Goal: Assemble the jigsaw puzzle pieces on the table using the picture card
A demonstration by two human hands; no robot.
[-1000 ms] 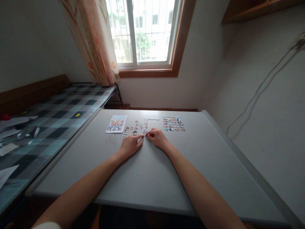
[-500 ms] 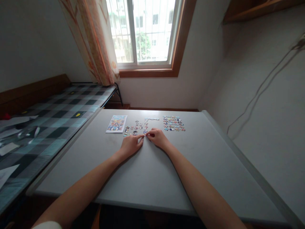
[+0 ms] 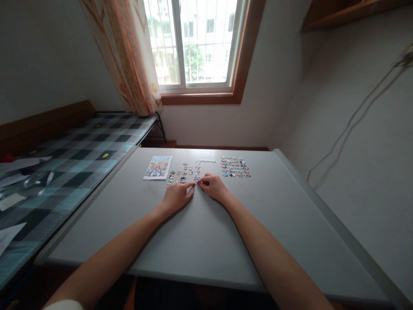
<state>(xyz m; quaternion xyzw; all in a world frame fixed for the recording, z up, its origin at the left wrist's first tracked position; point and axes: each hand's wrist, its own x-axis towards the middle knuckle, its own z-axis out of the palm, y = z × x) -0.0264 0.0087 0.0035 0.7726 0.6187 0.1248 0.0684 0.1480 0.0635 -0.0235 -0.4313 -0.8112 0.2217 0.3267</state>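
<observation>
While nothing has shifted since earlier, left hand (image 3: 177, 196) and right hand (image 3: 213, 187) pinch-press a puzzle strip (image 3: 196, 173); bare table (image 3: 193, 241) lies nearer.

1. The table (image 3: 206, 241) stands below the window (image 3: 193, 43).
2. A bed (image 3: 64, 163) lies left of the table.
3. On the table, a picture card (image 3: 158, 167) lies farthest left.
4. Loose puzzle pieces (image 3: 180, 174) lie just right of the card.
5. A bigger bunch of pieces (image 3: 235, 167) lies farther right.
6. The left hand (image 3: 177, 196) and right hand (image 3: 213, 187) meet between them, at a joined strip of pieces (image 3: 197, 171).
</observation>
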